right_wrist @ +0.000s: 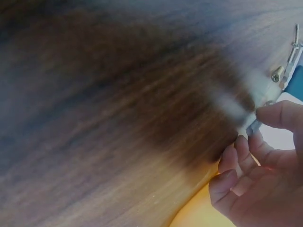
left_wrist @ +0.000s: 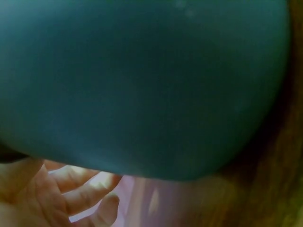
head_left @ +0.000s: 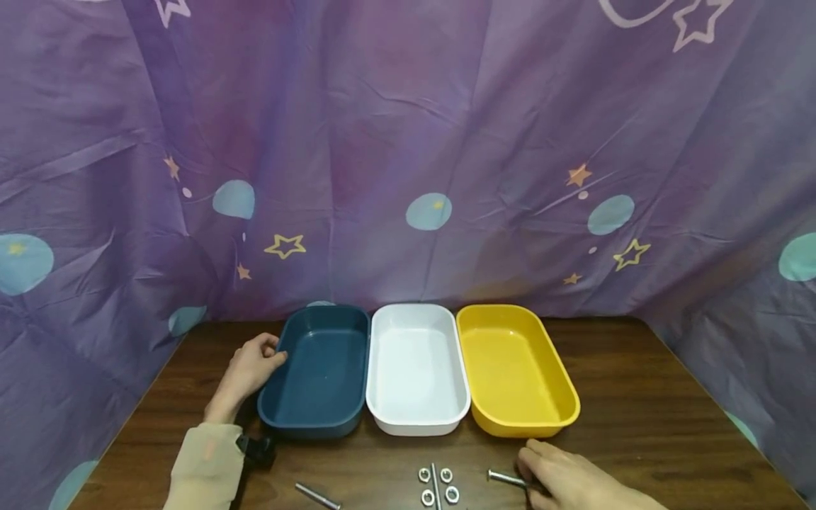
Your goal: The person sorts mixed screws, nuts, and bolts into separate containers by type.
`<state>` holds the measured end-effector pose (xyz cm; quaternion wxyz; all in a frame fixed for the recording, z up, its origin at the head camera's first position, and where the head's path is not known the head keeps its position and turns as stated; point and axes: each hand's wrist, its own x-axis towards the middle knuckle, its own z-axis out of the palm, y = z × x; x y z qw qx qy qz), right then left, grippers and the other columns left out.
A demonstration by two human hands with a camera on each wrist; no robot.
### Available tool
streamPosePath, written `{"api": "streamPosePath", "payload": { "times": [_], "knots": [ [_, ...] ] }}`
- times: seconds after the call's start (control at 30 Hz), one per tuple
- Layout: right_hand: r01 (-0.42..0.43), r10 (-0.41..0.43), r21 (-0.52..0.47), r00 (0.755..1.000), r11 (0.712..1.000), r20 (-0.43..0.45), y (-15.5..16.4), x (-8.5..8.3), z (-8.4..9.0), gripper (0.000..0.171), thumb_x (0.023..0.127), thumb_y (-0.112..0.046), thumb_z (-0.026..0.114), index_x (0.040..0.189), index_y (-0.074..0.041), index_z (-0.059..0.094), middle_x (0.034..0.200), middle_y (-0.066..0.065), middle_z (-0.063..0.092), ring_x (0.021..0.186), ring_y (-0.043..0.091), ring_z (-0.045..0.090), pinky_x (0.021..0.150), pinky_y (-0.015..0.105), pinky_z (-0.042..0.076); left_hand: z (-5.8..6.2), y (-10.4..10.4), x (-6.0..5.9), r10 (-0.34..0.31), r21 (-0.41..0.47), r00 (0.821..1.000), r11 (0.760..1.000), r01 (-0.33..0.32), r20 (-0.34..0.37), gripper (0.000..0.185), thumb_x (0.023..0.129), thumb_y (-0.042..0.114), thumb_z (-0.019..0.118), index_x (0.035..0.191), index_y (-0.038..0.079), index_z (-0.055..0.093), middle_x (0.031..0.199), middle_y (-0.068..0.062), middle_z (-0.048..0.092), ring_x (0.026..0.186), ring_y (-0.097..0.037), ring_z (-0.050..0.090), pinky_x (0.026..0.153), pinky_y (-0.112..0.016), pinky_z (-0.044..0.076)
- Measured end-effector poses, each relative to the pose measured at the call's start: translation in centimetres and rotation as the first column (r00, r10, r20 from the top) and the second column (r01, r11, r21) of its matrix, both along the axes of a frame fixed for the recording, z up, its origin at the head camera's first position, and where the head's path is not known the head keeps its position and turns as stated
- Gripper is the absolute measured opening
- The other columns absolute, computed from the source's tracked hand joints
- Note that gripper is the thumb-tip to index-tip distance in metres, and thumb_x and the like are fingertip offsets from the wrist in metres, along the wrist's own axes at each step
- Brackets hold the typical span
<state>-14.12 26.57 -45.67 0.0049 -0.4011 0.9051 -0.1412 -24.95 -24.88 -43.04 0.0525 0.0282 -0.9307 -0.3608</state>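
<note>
Three empty trays stand side by side on the wooden table (head_left: 644, 411): dark blue (head_left: 319, 375), white (head_left: 414, 368) and yellow (head_left: 516, 372). My left hand (head_left: 275, 354) holds the left rim of the blue tray, thumb on the edge. In the left wrist view the blue tray (left_wrist: 142, 80) fills the picture, with my curled fingers (left_wrist: 78, 191) below it. My right hand (head_left: 530, 469) lies in front of the yellow tray and pinches a metal bolt (head_left: 506, 478) lying on the table. The blurred right wrist view shows thumb and fingers closing on the bolt (right_wrist: 253, 126).
Several nuts (head_left: 446, 474) lie around a second bolt (head_left: 435, 485) at the table's front edge. A third bolt (head_left: 316, 496) lies further left. A purple patterned cloth (head_left: 408, 142) hangs behind and on both sides.
</note>
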Motion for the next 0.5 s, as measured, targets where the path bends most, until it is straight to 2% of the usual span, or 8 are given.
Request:
{"api": "streamPosePath", "payload": {
  "times": [0.1,0.33,0.5],
  "knots": [
    [-0.001,0.001,-0.006,1.000,1.000,-0.004,0.2,0.1,0.4,0.033,0.074,-0.011,0.076,0.083,-0.026,0.048,0.082,-0.020,0.036,0.070,-0.002,0.038,0.054,0.022,0.036,0.0,0.4,0.0,-0.003,0.007,1.000,1.000,0.003,-0.008,0.032,0.090,0.018,0.065,0.116,-0.001,0.059,0.093,-0.011,0.062,0.084,-0.029,0.056,0.077,-0.046,0.043],
    [-0.031,0.025,-0.042,0.989,0.999,-0.148,-0.5,-0.1,1.7,0.031,0.080,-0.014,0.076,0.084,-0.026,0.048,0.081,-0.019,0.040,0.067,-0.003,0.039,0.052,0.020,0.037,0.2,0.1,0.5,0.003,0.009,1.000,1.000,-0.003,0.003,0.036,0.092,0.019,0.064,0.119,-0.003,0.057,0.096,-0.014,0.062,0.087,-0.031,0.057,0.079,-0.048,0.044],
    [-0.033,0.024,-0.045,0.983,0.998,-0.180,-1.4,0.2,3.2,0.032,0.081,-0.015,0.078,0.083,-0.026,0.048,0.080,-0.019,0.040,0.066,-0.003,0.039,0.053,0.017,0.037,0.3,-0.1,0.4,-0.036,0.022,0.999,0.999,0.036,0.007,0.038,0.094,0.022,0.062,0.121,-0.005,0.055,0.099,-0.017,0.061,0.089,-0.032,0.057,0.079,-0.049,0.044]
  ]
}}
